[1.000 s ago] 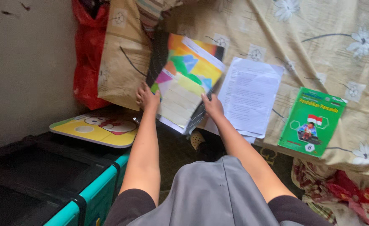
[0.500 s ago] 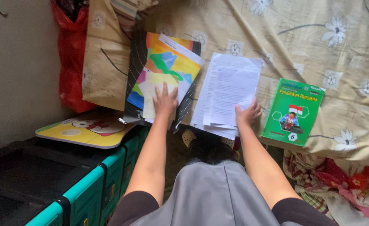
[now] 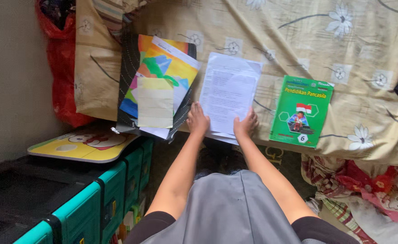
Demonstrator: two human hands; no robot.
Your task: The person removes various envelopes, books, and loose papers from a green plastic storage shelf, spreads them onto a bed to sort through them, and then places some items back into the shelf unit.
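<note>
A: Head cam: what are the hands doing?
B: Left hand and right hand are both pressing flat, fingers spread, on the near edge of the white printed paper stack, lying on the beige flowered bedsheet.
A: Neighbours?
B: Colourful paper folder sitting left, green softcover schoolbook right.

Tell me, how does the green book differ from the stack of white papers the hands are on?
The green book has a glossy, coloured cover with a picture; the white papers are plain loose sheets of small print. The left hand and right hand both rest on the papers' near edge, while nothing touches the book. The papers' sheets are slightly fanned; the book is closed. Both lie flat on the flowered bedsheet.
</note>
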